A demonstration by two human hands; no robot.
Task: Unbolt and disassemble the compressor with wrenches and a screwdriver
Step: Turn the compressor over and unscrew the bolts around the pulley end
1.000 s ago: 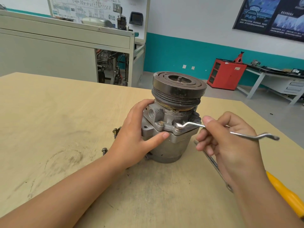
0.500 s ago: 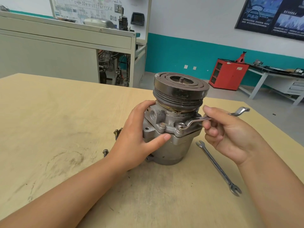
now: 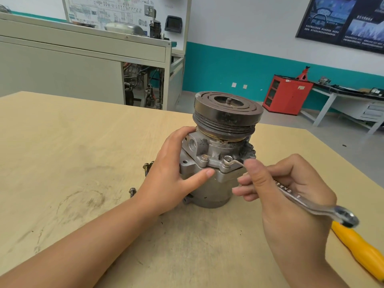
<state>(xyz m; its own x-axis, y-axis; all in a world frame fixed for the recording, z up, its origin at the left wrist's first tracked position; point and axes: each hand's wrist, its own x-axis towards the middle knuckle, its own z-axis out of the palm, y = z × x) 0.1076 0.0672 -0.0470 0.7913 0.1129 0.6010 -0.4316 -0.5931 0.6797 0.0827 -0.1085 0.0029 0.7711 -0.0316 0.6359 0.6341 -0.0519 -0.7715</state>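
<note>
Compressor [image 3: 216, 167]: standing upright on the worktop [image 3: 62, 163], dark pulley [image 3: 227, 113] uppermost; left hand [image 3: 176, 175] is wrapping the housing, fingers curled round the far side, thumb pressing the front, steadying it. Flange bolt [image 3: 228, 158]: right hand [image 3: 291, 196] is closing round the shank of a ring wrench [image 3: 301, 201], whose near end is sitting at this bolt; whether it is fully seated on the head cannot be told. A 2nd flange bolt [image 3: 204, 157] is waiting just beside it. Loose bolts [image 3: 146, 167] are lying on the worktop behind the left hand; a yellow-handled tool [image 3: 361, 250] is lying near the right edge. Step in hand, as judged: loosening flange bolts; next move is calling for a firm swing of the wrench while the left hand is resisting rotation.
</note>
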